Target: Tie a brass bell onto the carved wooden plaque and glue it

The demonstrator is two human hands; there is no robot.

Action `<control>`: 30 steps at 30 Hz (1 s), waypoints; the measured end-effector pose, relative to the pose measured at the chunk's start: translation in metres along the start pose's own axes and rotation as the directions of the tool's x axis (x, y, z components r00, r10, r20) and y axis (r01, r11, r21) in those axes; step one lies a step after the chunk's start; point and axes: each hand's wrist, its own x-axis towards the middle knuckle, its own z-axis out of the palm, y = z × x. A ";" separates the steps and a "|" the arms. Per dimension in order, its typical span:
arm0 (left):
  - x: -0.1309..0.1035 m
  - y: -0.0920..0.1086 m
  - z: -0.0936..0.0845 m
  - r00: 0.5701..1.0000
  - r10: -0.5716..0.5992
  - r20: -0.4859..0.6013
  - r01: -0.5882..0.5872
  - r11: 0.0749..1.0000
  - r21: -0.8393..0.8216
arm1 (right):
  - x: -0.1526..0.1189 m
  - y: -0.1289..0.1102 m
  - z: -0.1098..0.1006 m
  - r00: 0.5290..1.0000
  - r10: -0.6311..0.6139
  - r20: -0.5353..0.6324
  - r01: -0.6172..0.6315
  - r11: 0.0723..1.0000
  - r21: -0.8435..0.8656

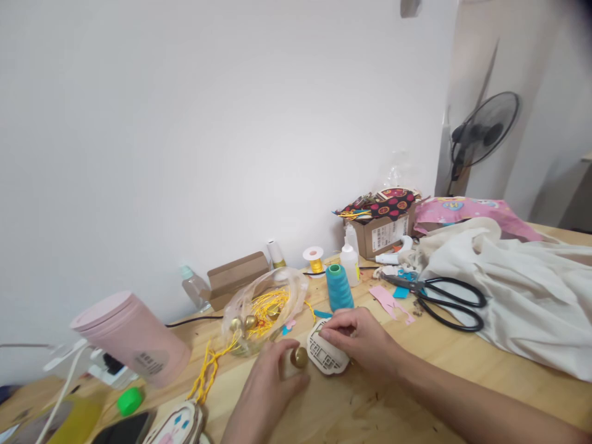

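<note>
A pale lattice-cut plaque (327,356) lies at a slant on the wooden table. My right hand (358,336) is closed at its upper right edge, thumb and fingers pinched together over it. Left of the plaque is a round brass bell (300,357). The thumb and index finger of my left hand (267,385) curve around the bell, with a gap showing on the thumb side. Behind my hands stands a cone of blue thread (339,288). An open plastic bag (296,282) holds yellow cords and several brass bells.
Black-handled scissors (456,302) lie right, beside white cloth (518,290). A pink tumbler (134,339) leans on the left. Further back are a glue bottle (350,262), a yellow spool (315,265) and cardboard boxes (370,239). Decorated tags (178,425) and a phone (123,430) lie in front.
</note>
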 end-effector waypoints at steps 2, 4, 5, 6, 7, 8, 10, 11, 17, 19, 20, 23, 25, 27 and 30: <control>0.000 0.002 0.002 0.999 0.011 0.038 -0.013 0.999 0.051 | 0.000 0.000 0.001 1.000 0.004 0.007 -0.004 1.000 0.005; 0.001 0.005 0.002 0.999 0.019 0.028 -0.020 0.998 0.057 | 0.000 0.000 0.001 1.000 0.013 0.016 -0.013 1.000 0.015; 0.001 0.007 0.002 1.000 0.016 0.009 -0.016 0.999 0.028 | 0.000 0.000 0.001 1.000 0.014 0.020 -0.014 1.000 0.020; 0.001 0.009 0.002 1.000 0.008 -0.005 -0.009 1.000 -0.030 | 0.000 0.001 0.001 1.000 0.012 0.022 -0.013 1.000 0.025; 0.001 0.011 0.001 1.000 -0.004 -0.007 0.003 0.993 -0.120 | 0.000 0.001 0.001 1.000 0.009 0.023 -0.010 1.000 0.030; 0.001 0.014 0.000 1.000 -0.021 0.008 0.022 0.972 -0.234 | 0.000 0.002 0.001 1.000 0.005 0.023 -0.005 0.999 0.034; 0.001 0.021 -0.001 0.994 -0.057 0.088 0.092 0.882 -0.463 | 0.000 0.003 0.001 1.000 -0.008 0.017 0.008 0.999 0.036; 0.000 0.023 -0.002 0.989 -0.062 0.136 0.127 0.830 -0.543 | 0.000 0.004 0.001 1.000 -0.013 0.013 0.012 0.999 0.037; 0.000 0.006 0.003 0.998 0.012 0.066 0.012 0.938 -0.347 | 0.000 0.005 0.001 0.999 -0.043 -0.010 0.043 0.999 0.008; 0.001 -0.004 0.005 0.999 0.039 0.005 -0.036 0.974 -0.222 | 0.000 0.005 0.001 0.998 -0.068 -0.010 0.068 0.998 -0.013; 0.001 -0.008 0.006 0.999 0.046 -0.001 -0.045 0.982 -0.181 | 0.000 0.005 0.001 0.997 -0.079 -0.007 0.079 0.997 -0.027; 0.000 -0.010 0.006 0.999 0.054 0.004 -0.053 0.992 -0.116 | -0.001 0.005 0.001 0.995 -0.097 0.003 0.097 0.993 -0.068; -0.001 -0.004 0.005 0.998 0.060 -0.023 -0.063 0.991 -0.116 | -0.001 0.004 0.001 0.996 -0.093 0.005 0.093 0.993 -0.075; -0.001 0.006 0.003 0.994 0.077 -0.083 -0.090 0.981 -0.170 | -0.001 0.005 0.001 0.996 -0.085 0.003 0.085 0.995 -0.058; -0.001 0.021 0.005 0.989 0.071 -0.126 -0.110 0.935 -0.337 | -0.001 0.007 0.003 0.997 -0.074 -0.003 0.074 0.997 -0.015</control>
